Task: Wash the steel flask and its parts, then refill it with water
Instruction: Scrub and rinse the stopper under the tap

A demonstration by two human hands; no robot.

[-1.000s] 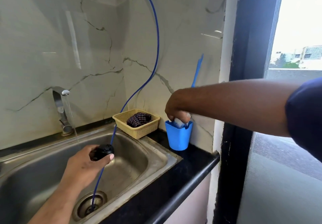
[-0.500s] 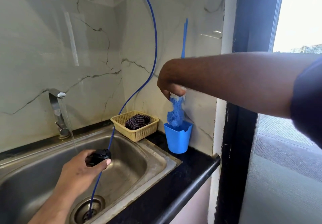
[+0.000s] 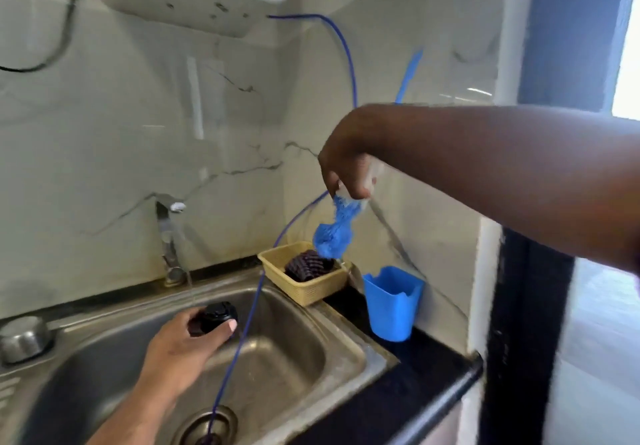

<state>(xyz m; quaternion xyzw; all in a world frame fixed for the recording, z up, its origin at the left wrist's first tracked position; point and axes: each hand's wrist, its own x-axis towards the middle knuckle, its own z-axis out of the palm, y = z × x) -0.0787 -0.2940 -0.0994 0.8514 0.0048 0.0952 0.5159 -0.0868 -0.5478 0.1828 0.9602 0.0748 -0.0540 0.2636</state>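
washing looks barely begun: tap (image 3: 168, 236) runs into the sink (image 3: 294, 358), left hand (image 3: 180, 351) has its grip clasped round the black flask cap (image 3: 218, 318) over the basin, and right hand (image 3: 349, 160) has its grip pinching a blue brush (image 3: 334, 229) above the yellow basket (image 3: 308, 292) at far right. scrubbing, rinsing and refilling are left; the flask body can't be picked out.

The cap (image 3: 218, 318) you hold is shiny black plastic. Your brush (image 3: 334, 236) has a fluffy blue head. The sink (image 3: 304, 368) is dull, smooth metal. The blue cup (image 3: 393, 306) is smooth plastic, the basket (image 3: 311, 294) holey plastic, the wall (image 3: 104, 150) glossy stone.
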